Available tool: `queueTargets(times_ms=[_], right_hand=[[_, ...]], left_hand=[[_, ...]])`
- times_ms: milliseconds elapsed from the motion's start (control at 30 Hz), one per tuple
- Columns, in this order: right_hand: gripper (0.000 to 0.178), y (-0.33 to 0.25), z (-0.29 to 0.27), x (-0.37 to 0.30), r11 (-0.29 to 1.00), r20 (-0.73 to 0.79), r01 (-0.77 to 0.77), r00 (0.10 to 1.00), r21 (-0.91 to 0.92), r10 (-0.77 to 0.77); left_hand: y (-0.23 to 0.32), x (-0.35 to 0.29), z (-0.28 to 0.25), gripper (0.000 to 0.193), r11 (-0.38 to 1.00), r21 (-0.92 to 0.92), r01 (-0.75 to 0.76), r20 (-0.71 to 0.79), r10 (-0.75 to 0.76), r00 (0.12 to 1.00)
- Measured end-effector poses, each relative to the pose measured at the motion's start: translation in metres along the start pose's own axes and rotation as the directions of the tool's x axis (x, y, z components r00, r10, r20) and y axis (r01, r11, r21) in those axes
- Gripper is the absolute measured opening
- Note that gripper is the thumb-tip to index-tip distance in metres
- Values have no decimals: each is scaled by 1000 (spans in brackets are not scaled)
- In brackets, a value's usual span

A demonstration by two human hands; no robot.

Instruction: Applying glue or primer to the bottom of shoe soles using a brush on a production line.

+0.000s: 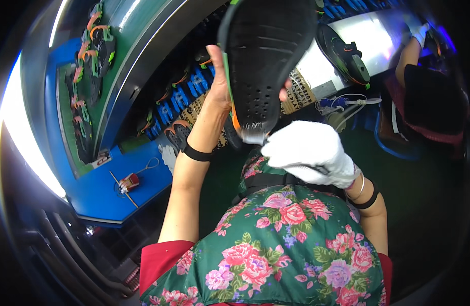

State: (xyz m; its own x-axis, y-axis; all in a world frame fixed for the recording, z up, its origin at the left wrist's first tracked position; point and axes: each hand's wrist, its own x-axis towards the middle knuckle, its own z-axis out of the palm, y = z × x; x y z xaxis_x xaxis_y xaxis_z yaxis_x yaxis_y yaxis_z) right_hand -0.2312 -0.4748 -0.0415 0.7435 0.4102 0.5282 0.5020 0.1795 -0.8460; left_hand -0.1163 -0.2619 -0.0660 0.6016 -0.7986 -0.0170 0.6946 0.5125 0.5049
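A black shoe (260, 61) is held up with its underside toward me. Small holes dot the end nearest me, and green and orange show along its left edge. My bare left hand (220, 84) grips it from behind, thumb on the left side and fingertips showing on the right. My right hand (309, 153), in a white glove, is closed on a brush (254, 133). The pale bristles touch the holed end of the underside; the glove hides the handle.
Another black shoe (342, 56) rests on the bright surface at upper right. Blue holders (197, 81) line up behind my left arm. Sandals (95, 56) sit on a green conveyor at left. A blue ledge (100, 191) bears a red device. Another person's arm (411, 56) shows at right.
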Motion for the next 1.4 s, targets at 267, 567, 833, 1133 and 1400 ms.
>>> queueTargets(times_ms=[267,567,833,1133,1400], right_hand=[[28,4,4,-1,979,149,63,988,-194,-34],[26,6,19,13,984,305,97,951,-150,-47],[9,8,22,21,902,175,-350,933,254,313],[20,15,13,30,946,-211,-214,964,-245,164],[18,5,25,28,950,-42,-91,996,-297,82]], left_hand=[[-4,-17,-6,104,984,-96,150,-119,-161,980],[11,-38,-8,85,873,290,393,-254,-326,911],[4,-57,-21,107,965,11,262,-215,-254,943],[-68,-89,-10,49,954,-227,-196,-482,65,874],[-65,-120,3,46,987,40,-155,-371,159,915]])
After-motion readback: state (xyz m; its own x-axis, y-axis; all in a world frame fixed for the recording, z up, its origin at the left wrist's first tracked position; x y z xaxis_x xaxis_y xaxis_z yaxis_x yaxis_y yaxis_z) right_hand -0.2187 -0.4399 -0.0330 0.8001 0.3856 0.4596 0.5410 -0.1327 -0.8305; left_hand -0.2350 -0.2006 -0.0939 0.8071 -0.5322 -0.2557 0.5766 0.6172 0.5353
